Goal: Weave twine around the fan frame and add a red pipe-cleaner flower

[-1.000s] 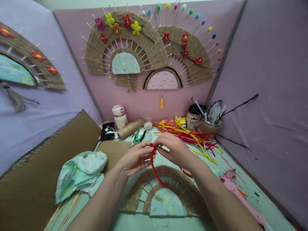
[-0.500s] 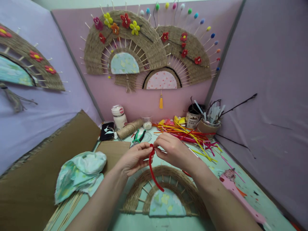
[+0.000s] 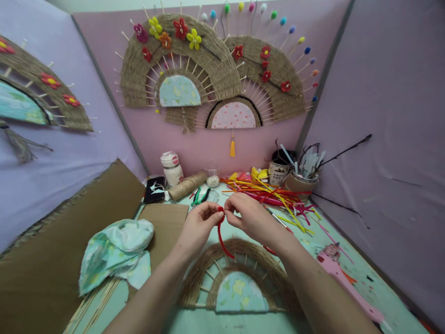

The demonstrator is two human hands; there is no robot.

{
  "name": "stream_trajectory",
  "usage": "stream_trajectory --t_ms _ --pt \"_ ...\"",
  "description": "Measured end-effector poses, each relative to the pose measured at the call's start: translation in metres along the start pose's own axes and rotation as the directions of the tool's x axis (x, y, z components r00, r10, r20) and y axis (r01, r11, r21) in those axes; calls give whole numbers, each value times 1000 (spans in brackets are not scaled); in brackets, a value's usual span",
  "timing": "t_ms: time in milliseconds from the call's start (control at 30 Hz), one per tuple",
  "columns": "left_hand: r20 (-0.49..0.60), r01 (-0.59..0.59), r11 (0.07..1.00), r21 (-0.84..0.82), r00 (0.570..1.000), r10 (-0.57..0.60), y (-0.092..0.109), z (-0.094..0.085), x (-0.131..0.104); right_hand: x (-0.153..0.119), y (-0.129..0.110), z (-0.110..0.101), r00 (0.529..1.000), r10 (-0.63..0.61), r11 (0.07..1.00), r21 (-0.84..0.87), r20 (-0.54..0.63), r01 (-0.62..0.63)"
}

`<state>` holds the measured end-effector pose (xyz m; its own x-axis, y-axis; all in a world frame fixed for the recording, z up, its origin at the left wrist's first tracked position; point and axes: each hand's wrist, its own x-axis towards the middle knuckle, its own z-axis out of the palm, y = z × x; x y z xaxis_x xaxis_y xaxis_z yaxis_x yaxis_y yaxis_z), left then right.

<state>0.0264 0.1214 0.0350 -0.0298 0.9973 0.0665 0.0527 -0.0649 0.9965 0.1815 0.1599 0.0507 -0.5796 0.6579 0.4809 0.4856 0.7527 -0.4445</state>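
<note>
A red pipe cleaner [image 3: 222, 239] is pinched between my two hands, its upper end bent into a small loop and its free tail hanging down in a curve. My left hand [image 3: 200, 222] grips the looped part between thumb and fingertips. From the other side, my right hand [image 3: 245, 213] pinches the same loop, its fingertips almost touching the left ones and partly hiding the bend. Below them on the table lies a half-round woven twine fan [image 3: 194, 278] with wooden ribs and a green floral fabric centre [image 3: 241, 292].
A pile of coloured pipe cleaners [image 3: 274, 192] lies behind my right hand. Green-handled pliers [image 3: 200, 196], a twine roll [image 3: 187, 185] and a white bottle [image 3: 171, 169] stand at the back. Crumpled fabric [image 3: 116, 250] is left, a pink glue gun [image 3: 347, 287] right.
The left hand has turned a little and its fingers have curled round the loop. The pipe cleaner's hanging tail has risen and looks shorter.
</note>
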Motion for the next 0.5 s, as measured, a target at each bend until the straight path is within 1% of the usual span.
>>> stream_trajectory --t_ms 33,67,133,200,233,333,400,433,500 --pt "-16 -73 990 122 997 75 0 1 -1 -1 0 0 999 42 999 22 18 -42" --pt "-25 -145 959 243 987 156 -1 3 -3 -1 1 1 996 84 996 40 35 -85" --pt "-22 -265 860 436 952 305 -2 6 -8 -3 2 3 983 173 981 77 67 -178" --pt "-10 -331 788 519 919 393 -4 10 -13 -3 4 8 959 265 953 122 100 -276" --pt "-13 -344 780 523 912 411 -5 11 -15 -3 5 10 945 307 935 148 112 -321" --pt "-57 -333 827 453 915 400 -7 14 -16 -1 6 15 909 390 874 251 145 -415" --pt "-113 -287 877 385 929 353 -7 12 -13 1 4 15 902 402 837 338 156 -431" --pt "-143 -240 907 347 942 304 -7 11 -11 2 3 14 904 398 821 379 155 -426" --pt "-185 -108 967 230 971 153 -6 8 -5 3 1 12 911 388 800 439 143 -409"
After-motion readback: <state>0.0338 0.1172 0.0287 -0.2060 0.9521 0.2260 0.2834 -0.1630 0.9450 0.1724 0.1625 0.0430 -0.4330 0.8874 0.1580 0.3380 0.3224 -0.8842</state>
